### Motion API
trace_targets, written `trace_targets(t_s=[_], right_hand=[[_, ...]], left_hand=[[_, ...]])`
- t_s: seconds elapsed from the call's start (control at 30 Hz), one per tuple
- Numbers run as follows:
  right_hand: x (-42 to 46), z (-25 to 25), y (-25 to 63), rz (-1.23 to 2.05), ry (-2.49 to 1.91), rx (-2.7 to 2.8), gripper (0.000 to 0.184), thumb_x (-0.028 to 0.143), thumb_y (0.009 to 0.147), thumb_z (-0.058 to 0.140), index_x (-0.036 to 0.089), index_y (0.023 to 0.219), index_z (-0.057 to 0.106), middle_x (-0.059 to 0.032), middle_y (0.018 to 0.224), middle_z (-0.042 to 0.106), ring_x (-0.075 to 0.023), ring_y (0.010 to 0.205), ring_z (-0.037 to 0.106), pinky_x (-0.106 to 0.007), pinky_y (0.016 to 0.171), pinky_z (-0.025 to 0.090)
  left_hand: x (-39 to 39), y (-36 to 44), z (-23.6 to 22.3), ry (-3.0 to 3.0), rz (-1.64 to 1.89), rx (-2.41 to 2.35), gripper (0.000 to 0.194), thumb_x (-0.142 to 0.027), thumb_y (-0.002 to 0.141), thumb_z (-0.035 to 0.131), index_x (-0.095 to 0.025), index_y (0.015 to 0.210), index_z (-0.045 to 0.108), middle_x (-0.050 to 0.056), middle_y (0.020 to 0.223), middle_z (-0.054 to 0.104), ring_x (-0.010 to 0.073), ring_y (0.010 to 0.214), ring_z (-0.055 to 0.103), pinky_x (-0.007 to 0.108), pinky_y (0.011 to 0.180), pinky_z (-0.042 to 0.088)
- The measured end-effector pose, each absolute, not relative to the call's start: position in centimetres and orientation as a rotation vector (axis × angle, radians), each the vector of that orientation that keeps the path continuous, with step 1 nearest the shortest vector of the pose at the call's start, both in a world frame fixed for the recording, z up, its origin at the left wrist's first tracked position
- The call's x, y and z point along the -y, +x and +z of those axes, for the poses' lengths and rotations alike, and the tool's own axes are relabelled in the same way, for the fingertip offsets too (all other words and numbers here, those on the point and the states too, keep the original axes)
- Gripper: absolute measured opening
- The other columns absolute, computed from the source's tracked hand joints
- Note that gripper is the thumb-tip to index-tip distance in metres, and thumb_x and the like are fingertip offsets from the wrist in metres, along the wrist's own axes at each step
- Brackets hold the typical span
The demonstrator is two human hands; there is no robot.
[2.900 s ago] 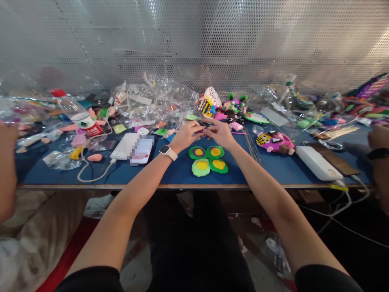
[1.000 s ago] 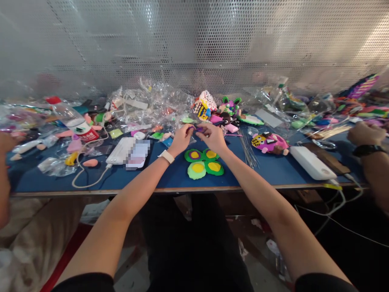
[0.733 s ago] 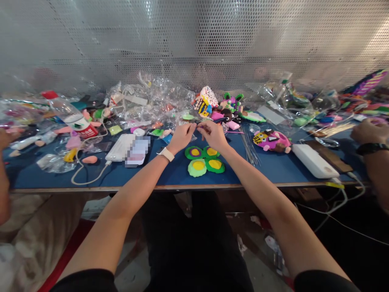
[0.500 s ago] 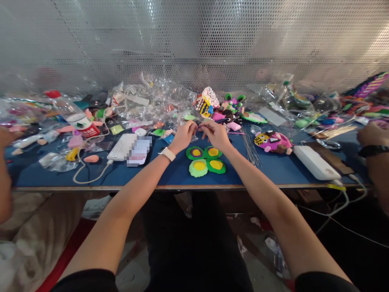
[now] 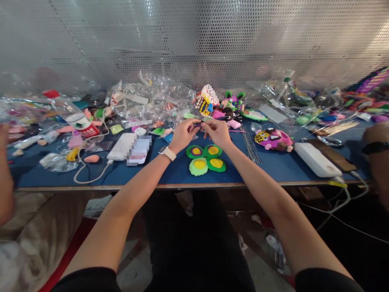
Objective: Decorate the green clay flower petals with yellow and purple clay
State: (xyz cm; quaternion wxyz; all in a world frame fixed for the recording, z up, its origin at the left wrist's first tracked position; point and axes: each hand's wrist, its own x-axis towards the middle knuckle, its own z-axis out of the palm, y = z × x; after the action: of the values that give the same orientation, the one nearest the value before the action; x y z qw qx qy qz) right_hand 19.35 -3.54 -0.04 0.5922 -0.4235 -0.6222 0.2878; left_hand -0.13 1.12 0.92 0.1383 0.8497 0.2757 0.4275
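My left hand (image 5: 183,135) and my right hand (image 5: 219,132) meet fingertip to fingertip above the blue table. Between their pinched fingers runs a thin purple strip (image 5: 197,125) that looks like soft clay; its ends are hidden. Just below the hands lie several flat clay rounds pressed together. The upper left green round (image 5: 189,154) has a purple ring about its yellow middle. On the upper right round (image 5: 217,153), a little purple edges the yellow. The lower left round (image 5: 193,169) is pale green and the lower right round (image 5: 223,167) darker green, both with yellow middles.
To the left are a phone (image 5: 139,150), a white power bank (image 5: 121,147) with a cable, and a red-capped bottle (image 5: 68,109). On the right lie thin wires (image 5: 252,146), a pink-and-yellow clay figure (image 5: 273,140) and another power bank (image 5: 317,159). Other people's arms flank both sides.
My fingers have shifted slightly, and more of the purple strip now shows between them. My left hand is turned a little more open to view. The clay rounds stay in place.
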Motion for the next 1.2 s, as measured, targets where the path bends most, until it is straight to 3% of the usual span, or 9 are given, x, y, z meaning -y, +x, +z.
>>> trace_targets(t_s=[0.17, 0.23, 0.47, 0.7, 1.03, 1.2], right_hand=[[3.62, -0.04, 19.31, 0.843, -0.992, 1.453, 0.069, 0.088, 0.080, 0.080, 0.021, 0.069, 0.069, -0.0004, 0.057, 0.064, -0.0126, 0.043, 0.057, -0.025, 0.037, 0.039], [3.52, -0.09, 19.37, 0.864, -0.988, 1.447, 0.070, 0.090, 0.077, 0.081, 0.021, 0.069, 0.069, -0.0001, 0.058, 0.065, -0.0125, 0.043, 0.058, -0.024, 0.037, 0.039], [3.07, -0.15, 19.69, 1.002, -0.885, 1.364, 0.066, 0.080, 0.067, 0.095, 0.019, 0.081, 0.074, -0.0019, 0.076, 0.072, -0.0110, 0.051, 0.064, -0.022, 0.037, 0.041], [2.89, -0.40, 19.90, 1.108, -0.890, 1.295, 0.067, 0.067, 0.059, 0.105, 0.019, 0.096, 0.076, -0.0006, 0.076, 0.076, -0.0127, 0.055, 0.068, -0.020, 0.037, 0.044], [2.75, -0.19, 20.05, 1.172, -0.851, 1.140, 0.070, 0.067, 0.054, 0.106, 0.019, 0.098, 0.082, -0.0022, 0.086, 0.081, -0.0138, 0.062, 0.074, -0.020, 0.042, 0.050], [2.68, -0.25, 19.97, 1.160, -0.821, 1.141, 0.067, 0.063, 0.050, 0.109, 0.020, 0.088, 0.076, 0.0032, 0.069, 0.073, -0.0117, 0.056, 0.069, -0.018, 0.042, 0.049]], left_hand=[[-0.90, -0.31, 1.23, 2.537, 1.246, -0.784, 0.022, -0.040, 0.108, 0.068, -0.021, 0.104, 0.079, 0.001, 0.079, 0.061, 0.0185, 0.071, 0.057, 0.031, 0.073, 0.047], [-0.90, -0.27, 1.22, 2.534, 1.251, -0.802, 0.021, -0.039, 0.107, 0.069, -0.021, 0.100, 0.078, 0.001, 0.077, 0.060, 0.0183, 0.070, 0.056, 0.032, 0.073, 0.047], [-1.40, -0.29, 1.11, 2.571, 1.239, -0.832, 0.026, -0.045, 0.105, 0.072, -0.021, 0.109, 0.082, 0.002, 0.078, 0.063, 0.0198, 0.073, 0.060, 0.032, 0.072, 0.047], [-1.18, -0.23, 1.22, 2.528, 1.295, -0.817, 0.020, -0.030, 0.104, 0.068, -0.020, 0.109, 0.086, 0.001, 0.073, 0.062, 0.0178, 0.067, 0.058, 0.032, 0.072, 0.049], [-1.15, -0.08, 0.98, 2.468, 1.372, -0.838, 0.039, -0.055, 0.109, 0.066, -0.022, 0.109, 0.086, 0.004, 0.076, 0.067, 0.0179, 0.069, 0.058, 0.033, 0.070, 0.047], [-1.26, 0.07, 0.66, 2.399, 1.414, -0.772, 0.039, -0.055, 0.107, 0.069, -0.021, 0.110, 0.088, 0.002, 0.071, 0.064, 0.0165, 0.066, 0.055, 0.032, 0.066, 0.045]])
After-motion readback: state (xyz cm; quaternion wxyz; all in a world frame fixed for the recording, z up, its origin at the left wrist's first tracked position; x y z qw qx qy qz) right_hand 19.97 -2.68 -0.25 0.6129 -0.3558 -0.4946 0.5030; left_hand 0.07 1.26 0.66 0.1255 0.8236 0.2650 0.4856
